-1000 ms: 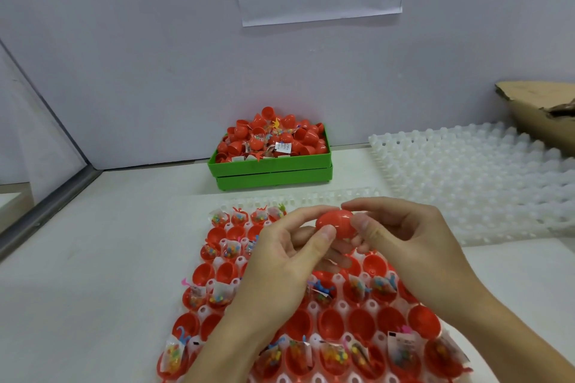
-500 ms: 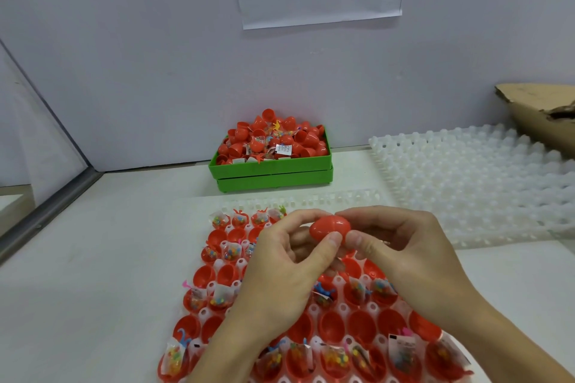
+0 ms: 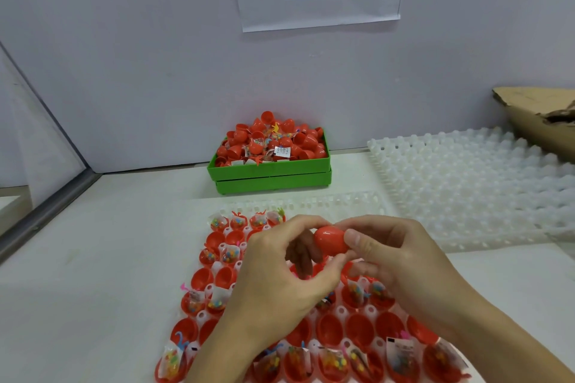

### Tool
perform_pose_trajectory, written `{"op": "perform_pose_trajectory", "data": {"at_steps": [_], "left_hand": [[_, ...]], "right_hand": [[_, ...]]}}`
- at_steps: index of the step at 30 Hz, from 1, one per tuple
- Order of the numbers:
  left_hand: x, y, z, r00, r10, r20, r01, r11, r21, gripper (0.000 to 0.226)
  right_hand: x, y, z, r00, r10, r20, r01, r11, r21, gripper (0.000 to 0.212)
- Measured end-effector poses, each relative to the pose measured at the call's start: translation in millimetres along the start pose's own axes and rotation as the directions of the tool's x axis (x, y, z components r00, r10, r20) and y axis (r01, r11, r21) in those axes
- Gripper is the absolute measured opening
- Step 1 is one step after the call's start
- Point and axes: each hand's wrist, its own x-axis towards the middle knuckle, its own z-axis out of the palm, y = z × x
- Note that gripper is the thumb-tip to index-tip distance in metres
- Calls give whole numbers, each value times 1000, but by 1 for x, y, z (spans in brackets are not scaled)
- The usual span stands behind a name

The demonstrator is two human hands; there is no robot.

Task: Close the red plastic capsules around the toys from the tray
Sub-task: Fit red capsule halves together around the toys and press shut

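Capsule [image 3: 330,240], pinched by left hand [image 3: 280,277] and right hand [image 3: 401,261], has sunk slightly lower.

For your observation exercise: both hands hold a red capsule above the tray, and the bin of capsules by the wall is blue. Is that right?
Not quite. The head view shows the bin is green, not blue. Both the left hand and right hand do hold the red capsule above the tray.

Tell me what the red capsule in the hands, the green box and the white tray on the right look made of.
Red capsule: glossy hard plastic, judging by its sharp highlight. Green box: smooth matte plastic, evenly coloured, probably moulded. White tray: thin, slightly translucent formed plastic, by its repeated dimples.
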Motion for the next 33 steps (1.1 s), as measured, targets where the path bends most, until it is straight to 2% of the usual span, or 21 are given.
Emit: {"op": "perform_pose_trajectory", "data": {"at_steps": [3, 5, 8, 10, 13, 16, 20, 23, 27, 31, 33], "left_hand": [[0, 2, -2, 999, -32, 22, 32, 999, -5, 33], [1, 2, -3, 998, -54, 26, 55, 998, -18, 37], [2, 1, -4, 995, -71, 71, 74, 996, -48, 28], [2, 0, -3, 994, -92, 54, 96, 993, -72, 23], [3, -1, -1, 993, -113, 16, 114, 989, -98, 21], [3, -2, 2, 995, -95, -19, 92, 991, -101, 25], [2, -4, 4, 997, -70, -31, 68, 996, -63, 47], [2, -6, 5, 999, -45, -24, 44, 998, -46, 46], [2, -6, 9, 998, -33, -47, 32, 999, -28, 31], [2, -6, 11, 993, -1, -116, 5, 999, 33, 28], [2, -7, 10, 994, 17, -108, -11, 998, 63, 26]], "right_hand": [[2, -3, -1, 992, 99, 74, -111, 979, 171, 33], [2, -3, 0, 982, 141, 128, -165, 965, 205, 31], [1, -3, 2, 980, 142, 136, -170, 962, 214, 31], [1, -3, 4, 986, 118, 120, -144, 961, 235, 31], [-1, -2, 5, 998, 51, 36, -55, 991, 125, 28], [-2, -2, 7, 997, -17, -73, 14, 999, -48, 9], [-3, -4, 7, 988, -46, -147, 26, 990, -137, 16], [-3, -4, 6, 987, -62, -149, 39, 987, -156, 17], [-2, -3, 8, 987, -76, -138, 63, 994, -92, 20], [-2, -1, 10, 992, -113, -64, 108, 992, -69, 22], [-2, 0, 9, 994, -100, -42, 97, 992, -79, 21]]}}
